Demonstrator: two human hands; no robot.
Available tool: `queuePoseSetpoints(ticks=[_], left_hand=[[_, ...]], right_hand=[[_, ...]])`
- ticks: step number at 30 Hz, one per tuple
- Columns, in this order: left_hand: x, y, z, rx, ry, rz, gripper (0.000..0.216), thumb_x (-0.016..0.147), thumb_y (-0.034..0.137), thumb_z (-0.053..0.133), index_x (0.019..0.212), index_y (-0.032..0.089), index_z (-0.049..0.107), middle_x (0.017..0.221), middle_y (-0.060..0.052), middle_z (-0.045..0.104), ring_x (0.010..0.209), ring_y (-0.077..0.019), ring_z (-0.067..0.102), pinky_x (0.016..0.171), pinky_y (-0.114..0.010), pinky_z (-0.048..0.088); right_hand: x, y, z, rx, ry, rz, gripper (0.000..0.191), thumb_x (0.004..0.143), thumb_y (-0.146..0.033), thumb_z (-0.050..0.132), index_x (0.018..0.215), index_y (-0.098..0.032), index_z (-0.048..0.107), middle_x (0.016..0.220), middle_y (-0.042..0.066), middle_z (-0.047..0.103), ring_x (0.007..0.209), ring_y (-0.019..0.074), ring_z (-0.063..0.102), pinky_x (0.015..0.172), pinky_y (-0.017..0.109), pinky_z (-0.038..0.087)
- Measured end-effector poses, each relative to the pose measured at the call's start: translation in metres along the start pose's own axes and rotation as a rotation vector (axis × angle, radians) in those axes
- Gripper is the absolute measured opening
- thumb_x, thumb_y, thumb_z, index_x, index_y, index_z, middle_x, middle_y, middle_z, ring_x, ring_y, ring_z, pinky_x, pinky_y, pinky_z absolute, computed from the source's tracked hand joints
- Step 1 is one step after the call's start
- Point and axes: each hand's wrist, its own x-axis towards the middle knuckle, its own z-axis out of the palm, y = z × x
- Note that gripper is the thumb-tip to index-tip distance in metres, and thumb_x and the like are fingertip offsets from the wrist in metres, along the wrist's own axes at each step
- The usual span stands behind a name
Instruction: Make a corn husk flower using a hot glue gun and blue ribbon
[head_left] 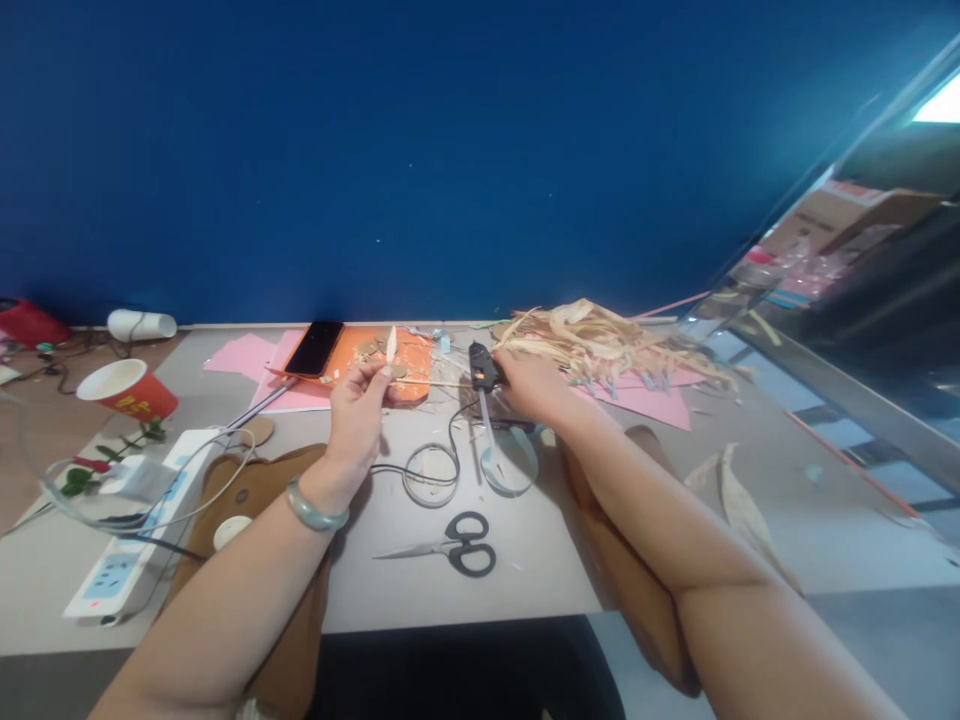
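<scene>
My left hand (358, 408) is closed in a pinch on a small pale leaf-shaped strip (391, 346) and a thin stick (429, 383) that points right. My right hand (529, 385) is wrapped round a black glue gun (482, 366), its nozzle near the stick's end. Both hands hover over the grey table (390, 560), just in front of an orange sheet (409, 362). A jade bangle (315, 510) circles my left wrist.
A phone (313, 347) lies on the orange and pink paper (244, 355). A pile of dried husk strips (604, 345) sits at the back right. Scissors (450, 546), tape rings (431, 475), a power strip (131, 545), a red cup (127, 388) and a brown bag (247, 490) are nearby.
</scene>
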Motion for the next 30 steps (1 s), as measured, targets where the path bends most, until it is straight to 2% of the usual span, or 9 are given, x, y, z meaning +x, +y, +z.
queuePoseSetpoints(ticks=[6,9,11,14,16,18,22,30], left_hand=[[-0.002,0.001,0.001,0.0,-0.008,-0.009,0.026,0.068,0.032,0.074,0.082,0.014,0.062,0.066,0.002,0.064,0.049,-0.0049,0.053,0.05,-0.018,0.044],[-0.002,0.002,0.002,0.002,-0.008,-0.016,0.023,0.068,0.031,0.073,0.08,0.014,0.062,0.06,0.004,0.06,0.047,-0.005,0.052,0.05,-0.018,0.043],[-0.002,0.001,0.003,0.014,-0.009,-0.024,0.021,0.068,0.03,0.073,0.077,0.014,0.062,0.056,0.005,0.058,0.046,-0.0052,0.051,0.049,-0.017,0.042],[-0.002,0.0,0.003,0.038,-0.021,-0.031,0.021,0.069,0.031,0.073,0.076,0.015,0.061,0.053,0.005,0.057,0.045,-0.0054,0.05,0.049,-0.017,0.041],[-0.002,-0.001,0.002,0.036,-0.025,-0.028,0.021,0.069,0.031,0.073,0.076,0.015,0.061,0.053,0.005,0.057,0.046,-0.0053,0.05,0.05,-0.017,0.042],[-0.003,-0.002,0.002,0.024,-0.031,-0.025,0.02,0.07,0.03,0.072,0.076,0.015,0.061,0.055,0.005,0.058,0.046,-0.0051,0.051,0.05,-0.018,0.042],[-0.004,-0.002,0.003,0.007,-0.046,-0.031,0.019,0.071,0.029,0.072,0.077,0.015,0.061,0.057,0.005,0.058,0.047,-0.0052,0.051,0.05,-0.018,0.042],[-0.006,-0.003,0.005,0.003,-0.046,-0.051,0.017,0.069,0.026,0.072,0.077,0.014,0.062,0.056,0.005,0.059,0.046,-0.006,0.051,0.05,-0.019,0.041]], right_hand=[[0.005,0.007,0.02,-0.012,-0.113,0.017,0.04,0.073,-0.025,0.06,0.111,-0.013,0.055,0.111,0.02,0.063,0.104,0.0345,0.053,0.084,0.041,0.032],[0.002,0.003,0.013,-0.026,-0.128,0.007,0.048,0.07,-0.03,0.065,0.112,-0.012,0.055,0.112,0.021,0.061,0.106,0.0359,0.051,0.087,0.043,0.031],[-0.003,-0.008,0.006,-0.035,-0.093,-0.01,0.05,0.07,-0.025,0.065,0.116,-0.01,0.055,0.113,0.021,0.059,0.108,0.0362,0.049,0.092,0.045,0.027],[-0.012,-0.035,0.002,0.061,0.067,-0.157,0.038,0.078,-0.014,0.056,0.115,-0.013,0.059,0.112,0.017,0.061,0.109,0.0302,0.049,0.096,0.042,0.022],[-0.016,-0.054,0.006,0.234,0.023,-0.335,0.023,0.082,-0.02,0.057,0.103,-0.015,0.064,0.103,0.012,0.065,0.101,0.0246,0.053,0.094,0.038,0.024],[-0.017,-0.068,0.015,0.308,-0.019,-0.409,0.015,0.085,-0.023,0.056,0.093,-0.016,0.066,0.097,0.01,0.066,0.096,0.0221,0.055,0.089,0.036,0.025],[-0.013,-0.079,0.031,0.243,-0.056,-0.429,0.019,0.089,-0.023,0.05,0.088,-0.013,0.067,0.092,0.01,0.067,0.089,0.0209,0.056,0.082,0.035,0.026],[-0.007,-0.085,0.038,0.161,-0.081,-0.466,0.02,0.089,-0.018,0.048,0.086,-0.007,0.065,0.088,0.016,0.067,0.084,0.0242,0.057,0.079,0.036,0.026]])
